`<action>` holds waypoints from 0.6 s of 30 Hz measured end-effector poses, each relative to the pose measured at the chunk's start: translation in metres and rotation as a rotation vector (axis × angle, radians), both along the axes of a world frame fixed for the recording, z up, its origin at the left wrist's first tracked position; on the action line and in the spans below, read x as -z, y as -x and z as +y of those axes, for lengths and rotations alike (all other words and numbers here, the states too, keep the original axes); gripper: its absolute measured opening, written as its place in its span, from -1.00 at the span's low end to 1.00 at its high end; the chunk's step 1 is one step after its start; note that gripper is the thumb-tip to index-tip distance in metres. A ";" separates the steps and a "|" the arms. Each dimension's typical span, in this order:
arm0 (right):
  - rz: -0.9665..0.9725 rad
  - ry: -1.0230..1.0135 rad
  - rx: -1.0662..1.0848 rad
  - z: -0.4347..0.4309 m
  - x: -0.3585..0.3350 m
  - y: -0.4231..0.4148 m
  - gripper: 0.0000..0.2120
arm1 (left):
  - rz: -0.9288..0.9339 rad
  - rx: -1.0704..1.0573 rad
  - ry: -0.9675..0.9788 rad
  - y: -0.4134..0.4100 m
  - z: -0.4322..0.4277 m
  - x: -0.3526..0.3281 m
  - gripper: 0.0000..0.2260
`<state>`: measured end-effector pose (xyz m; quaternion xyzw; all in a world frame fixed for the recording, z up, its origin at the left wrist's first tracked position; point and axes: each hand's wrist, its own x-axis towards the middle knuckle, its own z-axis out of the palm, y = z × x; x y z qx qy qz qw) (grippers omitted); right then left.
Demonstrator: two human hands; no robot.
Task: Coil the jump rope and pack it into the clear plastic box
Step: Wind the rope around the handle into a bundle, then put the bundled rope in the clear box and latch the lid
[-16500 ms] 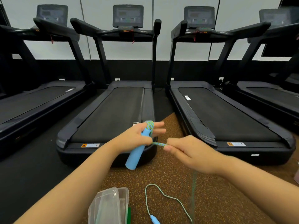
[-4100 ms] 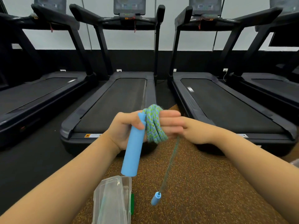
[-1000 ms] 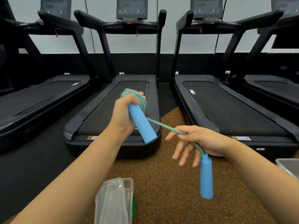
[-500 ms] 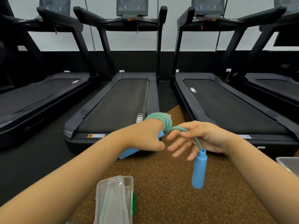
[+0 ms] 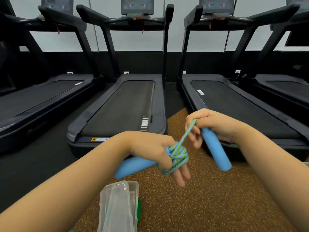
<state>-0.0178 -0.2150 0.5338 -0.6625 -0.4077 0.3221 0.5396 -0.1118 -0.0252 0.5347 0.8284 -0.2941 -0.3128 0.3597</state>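
Your left hand (image 5: 150, 148) is closed around one blue handle (image 5: 133, 166) of the jump rope, which sticks out behind your palm, while the blue-green cord (image 5: 178, 156) sits bundled in coils around your fingers (image 5: 181, 175), two of them poking out straight below the coil. Your right hand (image 5: 215, 124) is clamped on the second blue handle (image 5: 215, 151), thumb and forefinger pinching the short taut stretch of cord that runs down to the coil, the other fingers loosely curled. The clear plastic box (image 5: 117, 208) lies below your left fingers on the speckled floor (image 5: 209, 198), apart from both hands.
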 end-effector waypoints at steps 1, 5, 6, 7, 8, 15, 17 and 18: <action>0.011 -0.033 0.014 -0.001 0.000 -0.002 -0.74 | 0.059 0.023 0.106 0.000 0.002 0.001 -0.54; 0.083 -0.086 0.022 0.001 0.007 -0.003 -0.72 | 0.177 -0.072 0.538 -0.002 0.010 0.007 -0.45; 0.088 -0.095 0.035 0.002 0.010 -0.004 -0.72 | 0.207 -0.116 0.642 -0.002 0.011 0.009 -0.46; 0.088 -0.100 0.048 0.005 0.013 -0.003 -0.77 | 0.239 -0.147 0.744 -0.001 0.011 0.010 -0.49; 0.085 -0.101 0.057 0.007 0.016 -0.002 -0.84 | 0.270 -0.168 0.846 0.000 0.011 0.011 -0.50; 0.072 -0.130 0.091 0.031 0.045 0.016 -0.89 | 0.458 -0.027 1.431 -0.012 0.011 0.021 -0.51; 0.064 -0.133 0.088 0.039 0.052 0.021 -0.80 | 0.503 -0.069 1.529 -0.018 0.012 0.025 -0.47; 0.064 -0.134 0.095 0.042 0.055 0.023 -0.81 | 0.501 -0.122 1.568 -0.021 0.012 0.026 -0.46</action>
